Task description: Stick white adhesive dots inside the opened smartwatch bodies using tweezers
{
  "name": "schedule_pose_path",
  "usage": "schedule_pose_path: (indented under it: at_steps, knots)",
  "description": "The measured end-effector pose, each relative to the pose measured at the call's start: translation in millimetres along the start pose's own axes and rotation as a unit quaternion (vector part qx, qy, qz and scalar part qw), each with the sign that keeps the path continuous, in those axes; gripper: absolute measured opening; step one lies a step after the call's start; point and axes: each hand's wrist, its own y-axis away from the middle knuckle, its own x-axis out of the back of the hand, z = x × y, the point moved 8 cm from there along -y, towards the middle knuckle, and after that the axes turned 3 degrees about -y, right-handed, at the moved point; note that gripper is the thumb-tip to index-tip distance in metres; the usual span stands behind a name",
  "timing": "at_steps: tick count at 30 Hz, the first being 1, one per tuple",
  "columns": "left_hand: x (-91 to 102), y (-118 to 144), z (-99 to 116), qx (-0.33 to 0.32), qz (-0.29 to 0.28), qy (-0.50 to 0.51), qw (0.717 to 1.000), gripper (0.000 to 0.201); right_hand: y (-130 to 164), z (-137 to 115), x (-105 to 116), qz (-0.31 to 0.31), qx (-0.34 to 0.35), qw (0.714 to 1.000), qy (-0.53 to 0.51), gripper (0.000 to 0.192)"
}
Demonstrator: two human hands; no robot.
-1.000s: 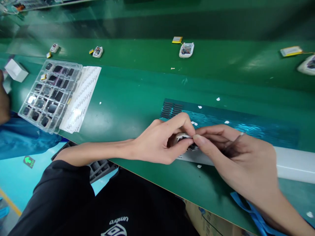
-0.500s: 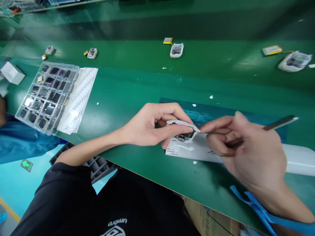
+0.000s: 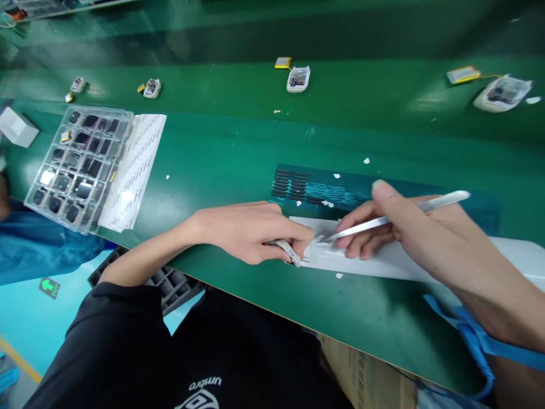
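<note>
My left hand [image 3: 244, 230] is closed around a small white watch case [image 3: 286, 247], seen edge-on and mostly covered by the fingers. That hand rests at the left end of a glossy white sheet [image 3: 374, 262], its index finger touching the sheet. In my right hand [image 3: 430, 233] are silver tweezers [image 3: 402, 220], pinched between thumb and fingers and slanting down to the left. Their tips meet the white sheet just beside the left fingertips. Behind both hands lies a teal sheet [image 3: 332, 184] bearing rows of black adhesive pieces [image 3: 289, 184].
Opened white watch cases with yellow batteries [image 3: 298, 79] stand along the back of the green bench [image 3: 221, 153]. A clear compartment tray [image 3: 79, 165] and printed white strips [image 3: 138, 165] are at left, near another person's blue sleeve [image 3: 42, 244]. A blue strap [image 3: 464, 329] hangs from my right wrist.
My left hand has lowered the watch case and turned it edge-on, down to the sheet. My right hand has left the case and swung the tweezers' tips down onto the sheet.
</note>
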Motion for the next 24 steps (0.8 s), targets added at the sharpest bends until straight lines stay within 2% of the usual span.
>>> schedule_pose_path:
  at_steps: [7, 14, 24]
  knots:
    - [-2.0, 1.4, -1.5, 0.018, 0.001, -0.027, 0.999, 0.009, -1.0, 12.7, -13.7, -0.022, -0.040, 0.999, 0.018, 0.062]
    - [-1.4, 0.6, 1.6, 0.028, -0.001, -0.027, 0.999, 0.009, 6.9, 13.7, -14.0, 0.030, -0.118, 0.993, 0.012, 0.069]
    - [-1.6, 1.2, -0.6, 0.027, 0.001, -0.022, 0.999, 0.010, 2.8, 18.9, -12.0, 0.006, -0.132, 0.991, -0.007, 0.070]
